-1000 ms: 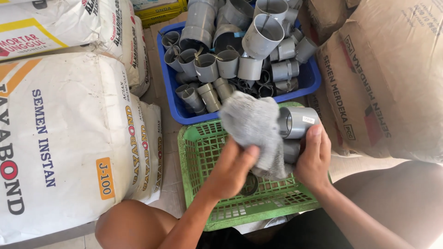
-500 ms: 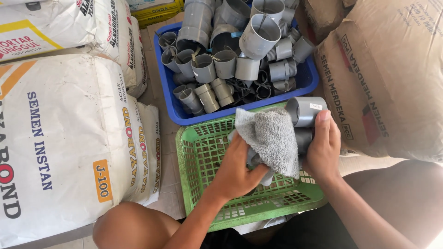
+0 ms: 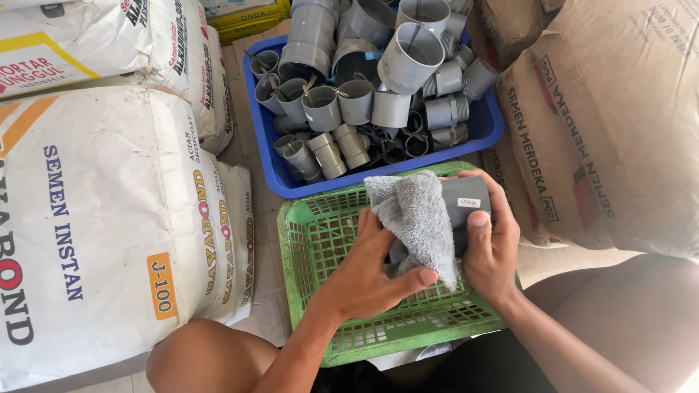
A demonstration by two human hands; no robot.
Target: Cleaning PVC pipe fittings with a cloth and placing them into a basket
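My right hand (image 3: 492, 246) grips a grey plastic pipe fitting (image 3: 466, 204) with a small white sticker, held above a green slotted basket (image 3: 320, 240). My left hand (image 3: 368, 273) holds a grey fuzzy cloth (image 3: 416, 218) and presses it against the left side of the fitting. The cloth hides part of the fitting and whatever lies in the basket beneath it.
A blue bin (image 3: 269, 164) behind the basket is heaped with several grey pipe fittings (image 3: 364, 87). White cement sacks (image 3: 95, 218) are stacked on the left, brown paper sacks (image 3: 604, 124) on the right. My knees frame the basket at the bottom.
Both hands with cloth and fitting have stayed over the basket; the cloth shifted from draping over the fitting's front to its left side, and the fitting turned so its sticker faces up.
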